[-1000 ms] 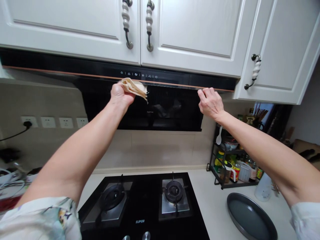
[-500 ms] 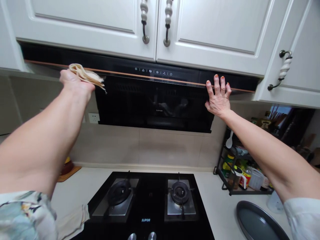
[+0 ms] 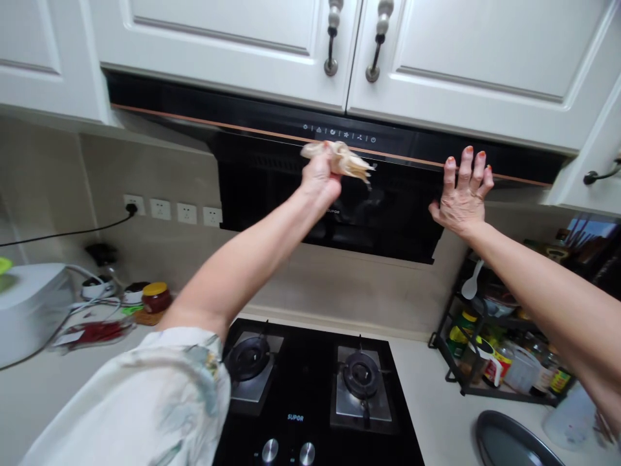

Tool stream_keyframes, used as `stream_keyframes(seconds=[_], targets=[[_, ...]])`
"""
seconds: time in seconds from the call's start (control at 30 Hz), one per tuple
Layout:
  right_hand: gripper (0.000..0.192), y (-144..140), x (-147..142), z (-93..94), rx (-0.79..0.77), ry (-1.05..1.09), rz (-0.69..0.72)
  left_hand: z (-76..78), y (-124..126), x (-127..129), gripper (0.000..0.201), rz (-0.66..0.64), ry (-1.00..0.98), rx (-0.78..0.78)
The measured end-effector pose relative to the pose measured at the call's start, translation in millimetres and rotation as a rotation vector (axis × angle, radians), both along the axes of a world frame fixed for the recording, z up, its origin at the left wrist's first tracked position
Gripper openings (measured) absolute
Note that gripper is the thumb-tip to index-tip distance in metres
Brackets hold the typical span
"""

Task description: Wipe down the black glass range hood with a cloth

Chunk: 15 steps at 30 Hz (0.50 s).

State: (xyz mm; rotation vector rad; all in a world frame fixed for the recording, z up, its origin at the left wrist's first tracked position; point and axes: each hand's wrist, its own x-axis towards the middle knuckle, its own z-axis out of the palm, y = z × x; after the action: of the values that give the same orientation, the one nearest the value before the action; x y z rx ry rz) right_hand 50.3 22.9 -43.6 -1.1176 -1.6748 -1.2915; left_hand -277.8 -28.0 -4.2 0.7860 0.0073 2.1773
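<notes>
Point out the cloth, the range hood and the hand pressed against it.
cloth [image 3: 345, 160], head view, on the bunched folds above the left hand.
range hood [image 3: 272, 178], head view, on its dark glass front.
right hand [image 3: 460, 200], head view, on its back.

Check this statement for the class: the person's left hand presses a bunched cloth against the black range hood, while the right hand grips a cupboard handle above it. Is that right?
Not quite. The head view shows the right hand laid flat with fingers spread on the front of the range hood, not gripping a cupboard handle. The left hand does hold the bunched cloth against the hood.
</notes>
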Motion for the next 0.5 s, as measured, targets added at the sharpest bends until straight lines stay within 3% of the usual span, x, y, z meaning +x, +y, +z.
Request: stream_keyframes(seconds=[0.13,0.23,0.33,0.5], targets=[[0.099,14,4,-2.0,0.067,-0.001,-0.01,-2.3,31,52,0.022,-0.04,0.141,-0.047],[0.095,26,9,-3.0,0.11,0.009,-0.017,1.3,27,49,0.02,-0.055,0.119,-0.076],[0.095,39,14,-2.3,0.133,0.021,-0.021,10.5,9,12,0.024,0.011,0.03,-0.11],[0.094,59,19,0.1,0.173,0.022,-0.003,29.9,-11,-88,0.033,0.218,-0.122,-0.114]])
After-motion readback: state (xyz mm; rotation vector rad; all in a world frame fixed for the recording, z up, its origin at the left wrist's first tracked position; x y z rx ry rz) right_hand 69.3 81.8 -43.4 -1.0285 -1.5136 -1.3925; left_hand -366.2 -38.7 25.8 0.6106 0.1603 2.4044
